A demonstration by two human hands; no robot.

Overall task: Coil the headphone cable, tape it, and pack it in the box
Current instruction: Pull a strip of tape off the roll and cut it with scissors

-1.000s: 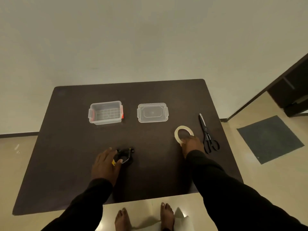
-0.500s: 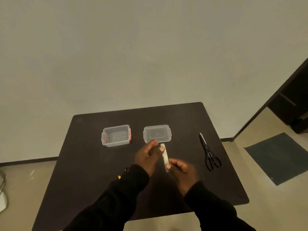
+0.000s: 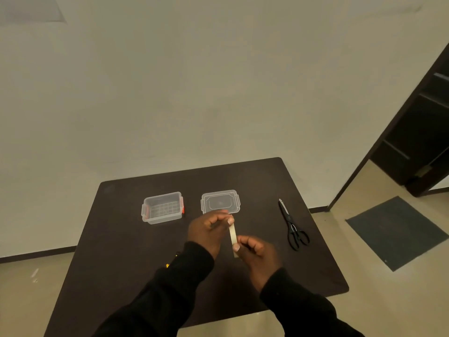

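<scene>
Both hands hold a pale roll of tape [image 3: 233, 235] edge-on above the dark table [image 3: 121, 239]. My left hand [image 3: 209, 229] pinches its top edge and my right hand [image 3: 255, 251] grips its lower edge. The coiled black headphone cable [image 3: 173, 260] lies on the table under my left sleeve, mostly hidden, with only a yellow tag and a black bit showing. The clear box [image 3: 162, 207] with red latches stands open at the back left. Its clear lid [image 3: 220, 201] lies flat to the box's right, just beyond my left hand.
Black scissors [image 3: 291, 226] lie on the table's right side, blades pointing away. A plain wall rises behind the table. To the right are a dark doorway [image 3: 418, 132] and a dark floor mat [image 3: 396, 229].
My right hand lifted the tape roll off the table, and my left hand left the coiled cable and came up to hold the roll too. The camera tilted up.
</scene>
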